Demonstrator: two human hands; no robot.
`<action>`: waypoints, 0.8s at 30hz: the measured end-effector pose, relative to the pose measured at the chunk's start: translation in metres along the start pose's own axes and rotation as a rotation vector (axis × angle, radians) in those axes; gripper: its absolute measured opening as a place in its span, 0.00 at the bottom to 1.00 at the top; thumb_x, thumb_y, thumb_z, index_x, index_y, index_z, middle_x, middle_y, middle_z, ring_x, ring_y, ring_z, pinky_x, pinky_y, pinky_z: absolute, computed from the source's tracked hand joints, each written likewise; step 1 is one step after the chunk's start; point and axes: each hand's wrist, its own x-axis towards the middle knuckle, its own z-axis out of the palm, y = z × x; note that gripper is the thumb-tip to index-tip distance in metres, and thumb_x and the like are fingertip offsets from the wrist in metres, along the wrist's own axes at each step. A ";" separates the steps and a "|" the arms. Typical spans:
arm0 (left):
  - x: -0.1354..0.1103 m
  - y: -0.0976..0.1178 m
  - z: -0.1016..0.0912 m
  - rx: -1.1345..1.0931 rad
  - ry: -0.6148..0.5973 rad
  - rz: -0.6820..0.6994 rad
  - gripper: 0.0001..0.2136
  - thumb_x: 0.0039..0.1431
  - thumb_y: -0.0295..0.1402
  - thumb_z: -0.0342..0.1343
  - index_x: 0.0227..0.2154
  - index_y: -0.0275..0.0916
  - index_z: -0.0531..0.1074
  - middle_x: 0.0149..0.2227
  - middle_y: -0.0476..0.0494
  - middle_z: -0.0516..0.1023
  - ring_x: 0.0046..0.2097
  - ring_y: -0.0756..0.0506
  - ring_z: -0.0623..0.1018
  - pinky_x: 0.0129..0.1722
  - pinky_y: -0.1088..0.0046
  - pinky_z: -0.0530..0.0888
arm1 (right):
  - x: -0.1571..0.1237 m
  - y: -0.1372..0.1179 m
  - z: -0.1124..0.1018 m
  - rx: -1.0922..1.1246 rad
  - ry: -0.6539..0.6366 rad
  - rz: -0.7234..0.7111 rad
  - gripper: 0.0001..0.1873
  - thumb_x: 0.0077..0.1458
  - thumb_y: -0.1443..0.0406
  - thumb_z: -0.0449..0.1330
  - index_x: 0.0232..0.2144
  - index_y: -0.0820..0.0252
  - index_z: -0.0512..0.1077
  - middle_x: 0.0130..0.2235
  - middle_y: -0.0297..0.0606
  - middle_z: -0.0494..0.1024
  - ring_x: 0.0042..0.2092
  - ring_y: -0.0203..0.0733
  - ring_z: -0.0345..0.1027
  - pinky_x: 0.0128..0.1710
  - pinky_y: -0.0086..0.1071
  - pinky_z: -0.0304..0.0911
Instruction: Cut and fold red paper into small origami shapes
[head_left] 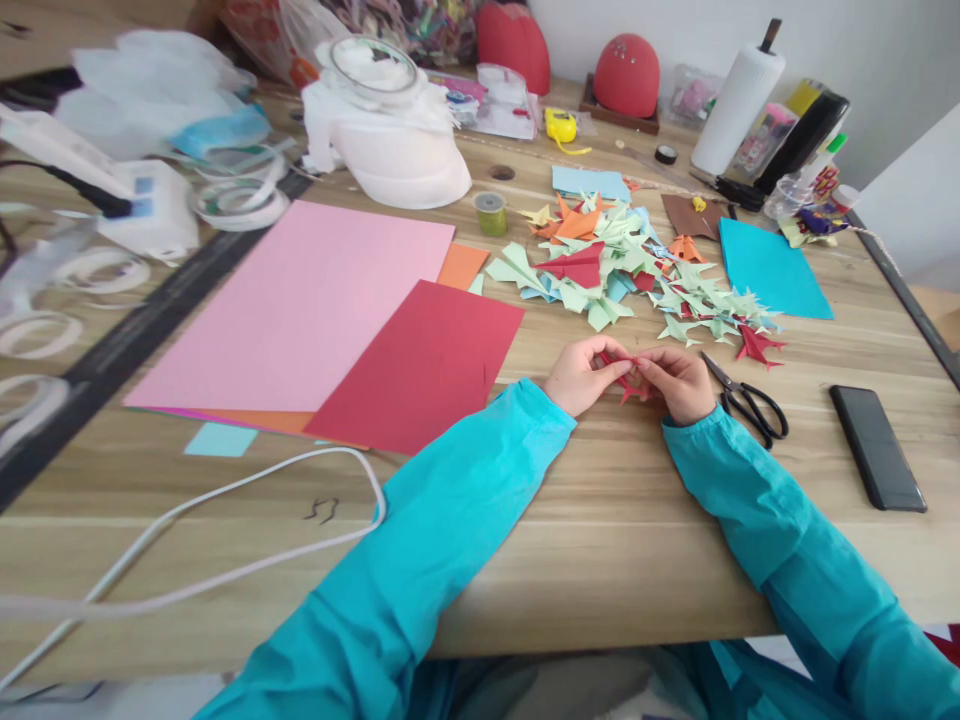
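Observation:
My left hand (581,372) and my right hand (681,382) meet over the wooden table (570,540), both pinching a small folded red paper piece (628,378) between their fingertips. Both arms wear turquoise sleeves. Just beyond the hands lies a heap of folded paper shapes (637,275) in pale green, orange, red and blue. Black scissors (746,400) lie right beside my right hand.
A red sheet (420,365) overlaps a large pink sheet (300,300) at left. A black phone (876,446) lies at right, a turquoise sheet (772,268) behind it. A white cable (225,530) loops in front. Tape rolls (240,200), a paper towel roll (736,100) and red domes (627,72) crowd the back.

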 end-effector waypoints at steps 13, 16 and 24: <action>0.000 -0.003 0.000 0.029 -0.024 0.001 0.06 0.47 0.31 0.59 0.27 0.34 0.69 0.24 0.47 0.75 0.28 0.49 0.76 0.29 0.74 0.72 | -0.002 0.001 0.000 -0.059 -0.010 -0.023 0.17 0.41 0.54 0.66 0.25 0.61 0.71 0.19 0.30 0.72 0.17 0.31 0.62 0.15 0.26 0.61; 0.000 -0.004 0.000 0.060 -0.027 0.004 0.06 0.47 0.31 0.59 0.27 0.34 0.69 0.24 0.48 0.75 0.27 0.50 0.75 0.28 0.75 0.71 | -0.002 0.000 0.001 -0.069 -0.007 -0.017 0.17 0.41 0.53 0.65 0.24 0.61 0.70 0.17 0.29 0.71 0.16 0.31 0.62 0.15 0.26 0.61; 0.000 -0.005 0.000 0.071 -0.040 0.006 0.07 0.48 0.34 0.58 0.27 0.34 0.69 0.24 0.47 0.75 0.26 0.50 0.74 0.28 0.75 0.71 | -0.003 -0.003 0.003 -0.040 0.020 0.058 0.20 0.38 0.51 0.65 0.22 0.61 0.68 0.18 0.30 0.71 0.16 0.31 0.61 0.14 0.26 0.59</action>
